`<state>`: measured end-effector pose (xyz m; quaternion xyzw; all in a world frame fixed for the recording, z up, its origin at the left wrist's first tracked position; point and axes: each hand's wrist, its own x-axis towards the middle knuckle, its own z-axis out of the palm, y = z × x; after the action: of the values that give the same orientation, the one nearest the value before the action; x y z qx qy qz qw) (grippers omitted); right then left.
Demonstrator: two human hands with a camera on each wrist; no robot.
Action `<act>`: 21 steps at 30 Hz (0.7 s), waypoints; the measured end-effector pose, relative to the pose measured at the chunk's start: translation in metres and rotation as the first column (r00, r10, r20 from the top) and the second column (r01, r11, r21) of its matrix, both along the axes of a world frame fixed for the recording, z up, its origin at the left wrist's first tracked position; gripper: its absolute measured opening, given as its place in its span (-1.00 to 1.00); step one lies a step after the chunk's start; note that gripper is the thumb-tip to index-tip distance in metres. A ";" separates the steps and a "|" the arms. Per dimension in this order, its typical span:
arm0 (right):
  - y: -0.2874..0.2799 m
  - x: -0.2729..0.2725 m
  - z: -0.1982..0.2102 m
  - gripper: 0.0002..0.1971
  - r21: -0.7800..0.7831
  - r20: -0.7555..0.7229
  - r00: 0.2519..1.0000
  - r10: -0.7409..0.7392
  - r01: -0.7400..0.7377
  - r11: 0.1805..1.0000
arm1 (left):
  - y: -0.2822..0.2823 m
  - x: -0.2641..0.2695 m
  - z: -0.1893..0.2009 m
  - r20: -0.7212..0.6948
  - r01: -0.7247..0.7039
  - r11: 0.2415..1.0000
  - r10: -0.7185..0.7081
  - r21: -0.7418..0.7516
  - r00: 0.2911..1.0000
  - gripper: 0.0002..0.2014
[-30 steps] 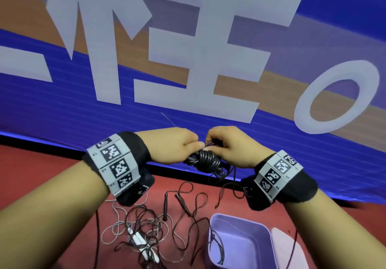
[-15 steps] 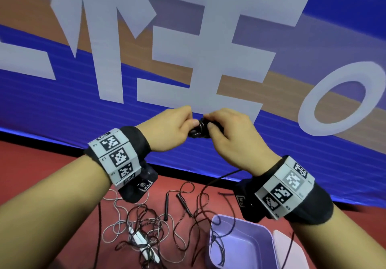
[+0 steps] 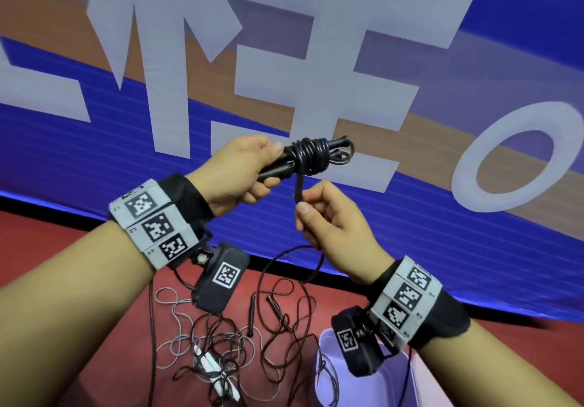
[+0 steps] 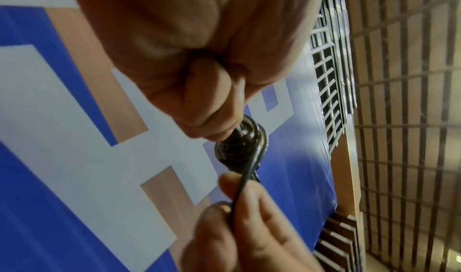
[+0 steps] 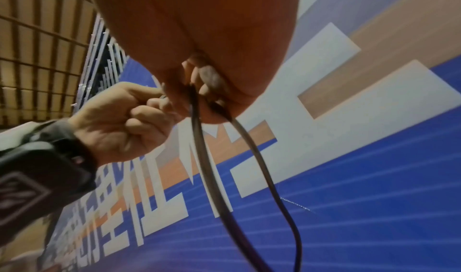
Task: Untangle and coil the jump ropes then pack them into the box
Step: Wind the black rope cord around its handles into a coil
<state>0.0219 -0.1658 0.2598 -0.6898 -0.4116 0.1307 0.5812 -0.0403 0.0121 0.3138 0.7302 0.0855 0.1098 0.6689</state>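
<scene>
Left hand (image 3: 243, 173): curled tight round the black slender plastic handles and the glossy black jump rope bundle (image 3: 311, 157), held up in front of the blue banner with pale lettering (image 3: 94, 154).

Right hand (image 3: 331, 226): just below the bundle, thumb and forefinger pinching the free black cord (image 3: 298, 192) where it leaves the wraps; slack loop drooping under the palm.

Bundle: several turns wound crosswise over the handles, handle tips poking out on the far side.

Done so far: by the look of it, one rope untangled and mostly coiled, not yet secured; tail left to wind or tuck.

Left to do: dark brownish thin rope and pale grey thin rope with white handles, lying knotted together as a floor tangle (image 3: 234, 343) on the red floor (image 3: 47, 248); lilac plastic box (image 3: 328, 375) at lower right, near the tangle, with only a strand or two over its rim, no coiled rope visible inside; roughly a third through, as a judgement.

Changed from half a second ago: hands then pressed together at the bundle, hiding it; now apart, right hand lower with the cord drawn out taut, wraps in plain view.

Changed from one second ago: bundle then lower, hanging beneath both fists; now raised and tilted.
</scene>
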 end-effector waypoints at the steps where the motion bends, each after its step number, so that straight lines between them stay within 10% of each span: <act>1: -0.001 0.003 0.000 -0.88 0.004 -0.011 1.000 0.017 -0.017 1.000 | -0.002 -0.002 0.000 -0.012 0.035 0.998 -0.035 -0.055 0.999 -0.74; 12: -0.016 0.028 -0.003 -0.75 -0.353 0.211 0.975 0.070 0.009 0.936 | -0.019 -0.015 -0.004 -0.220 0.389 0.913 -0.408 -0.125 0.886 -0.68; 15: -0.019 0.038 -0.003 -0.88 -0.598 0.502 0.842 0.197 0.173 0.783 | -0.021 -0.015 -0.010 -0.326 0.518 0.855 -0.489 0.002 0.809 -0.68; 21: -0.023 0.050 0.013 -0.49 -0.635 0.713 0.624 0.321 0.380 0.673 | -0.033 -0.007 -0.029 -0.495 0.567 0.739 -0.362 0.364 0.790 -0.69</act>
<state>0.0718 -0.1883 0.2725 -0.8546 -0.5177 -0.0380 0.0133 -0.0472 -0.0206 0.2849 0.8800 -0.0027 -0.1945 0.4332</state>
